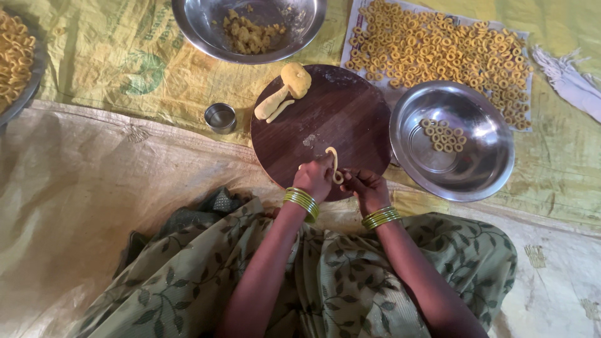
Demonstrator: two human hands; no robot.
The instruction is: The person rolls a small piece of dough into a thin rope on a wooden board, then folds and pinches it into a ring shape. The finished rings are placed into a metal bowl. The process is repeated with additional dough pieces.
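Two bare hands meet at the near edge of a round dark wooden board [338,119] that lies on the floor in front of a seated person. The left hand [315,177] is closed, pinching a thin strip of yellow dough [332,160] that curls up from between its fingers into a loop over the board. The right hand [365,186] is just beside it, fingers bent inward and touching the lower end of the same strip. Both wrists wear green and gold bangles [302,201].

At the far edge of the board sits a lump of dough [295,79] with a thicker rolled piece [270,104] and a thin rolled strand lying beside it. Just left of the board stands a small steel cup [220,117].

To the right of the board, touching its edge, is a wide steel bowl [482,169] holding a small cluster of dough rings [442,135]. Beyond that bowl, a great many dough rings [438,50] are spread out on a pale sheet. At the top of the view, another steel bowl [200,31] holds crumbly yellow pieces. A dish of rings [14,59] shows partly at the far left edge.

Everything rests on yellowish woven sacking [125,69] and a clear plastic sheet [81,206]. The person's lap, in green leaf-patterned cloth [338,281], fills the bottom of the view.
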